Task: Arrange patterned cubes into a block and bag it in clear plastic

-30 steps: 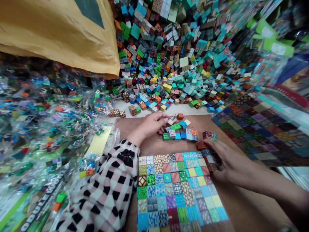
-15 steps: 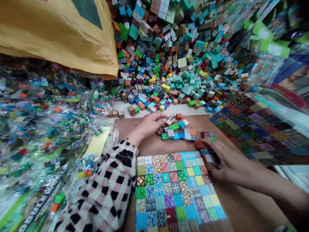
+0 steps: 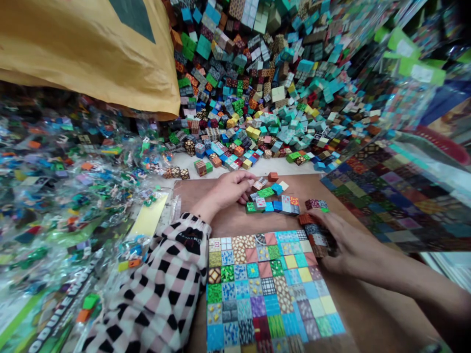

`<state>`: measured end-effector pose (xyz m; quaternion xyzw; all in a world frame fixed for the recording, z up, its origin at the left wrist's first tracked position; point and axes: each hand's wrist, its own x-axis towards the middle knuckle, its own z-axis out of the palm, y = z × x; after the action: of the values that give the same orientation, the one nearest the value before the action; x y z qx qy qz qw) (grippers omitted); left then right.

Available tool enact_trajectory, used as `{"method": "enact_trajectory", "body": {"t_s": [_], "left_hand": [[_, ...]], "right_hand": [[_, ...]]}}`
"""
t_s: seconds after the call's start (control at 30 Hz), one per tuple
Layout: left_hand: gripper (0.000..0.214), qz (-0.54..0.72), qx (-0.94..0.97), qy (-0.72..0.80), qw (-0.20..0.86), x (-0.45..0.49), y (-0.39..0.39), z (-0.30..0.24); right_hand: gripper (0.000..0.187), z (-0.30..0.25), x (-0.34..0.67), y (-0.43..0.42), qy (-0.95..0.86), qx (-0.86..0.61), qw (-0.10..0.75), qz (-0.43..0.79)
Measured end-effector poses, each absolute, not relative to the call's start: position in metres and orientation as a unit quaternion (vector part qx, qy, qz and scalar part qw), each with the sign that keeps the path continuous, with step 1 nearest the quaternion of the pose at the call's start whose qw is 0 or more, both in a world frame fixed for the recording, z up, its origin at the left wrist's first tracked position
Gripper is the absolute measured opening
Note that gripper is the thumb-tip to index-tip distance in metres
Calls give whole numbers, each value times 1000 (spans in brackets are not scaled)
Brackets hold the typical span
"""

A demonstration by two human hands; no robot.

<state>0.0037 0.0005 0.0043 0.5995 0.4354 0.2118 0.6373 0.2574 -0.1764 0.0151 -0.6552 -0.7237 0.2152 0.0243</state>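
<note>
On the brown board [image 3: 228, 220], a square of printed cubes [image 3: 265, 279] lies flat in close rows, its near edge cut off by the frame. My right hand [image 3: 340, 245] wraps round a short row of cubes [image 3: 315, 236] against the square's upper right side. Its fingertips are partly hidden behind the row. My left hand [image 3: 233, 189], in a checked sleeve, rests beyond the square with thumb and fingers curled together. It is beside a cluster of loose cubes [image 3: 272, 198]; what it pinches, if anything, is hidden.
A big heap of mixed cubes [image 3: 257, 98] rises behind the board. Clear bags of small coloured parts [image 3: 73, 162] spread along the left, under a yellow bag [image 3: 91, 59]. At the right leans a clear-wrapped panel of cubes [image 3: 397, 201]. A pale yellow slip [image 3: 150, 215] lies by the left sleeve.
</note>
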Motion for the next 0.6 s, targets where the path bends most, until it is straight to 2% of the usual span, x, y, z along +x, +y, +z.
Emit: {"method": "enact_trajectory", "body": {"t_s": [0.17, 0.37, 0.6], "left_hand": [[19, 209, 597, 431, 643, 3, 1, 3], [19, 202, 595, 438, 643, 4, 1, 5], [20, 201, 593, 446, 639, 5, 0, 6]], "right_hand": [[85, 16, 256, -175, -720, -656, 26, 225], [74, 16, 254, -174, -724, -651, 33, 225], [79, 12, 258, -175, -724, -653, 31, 222]]}}
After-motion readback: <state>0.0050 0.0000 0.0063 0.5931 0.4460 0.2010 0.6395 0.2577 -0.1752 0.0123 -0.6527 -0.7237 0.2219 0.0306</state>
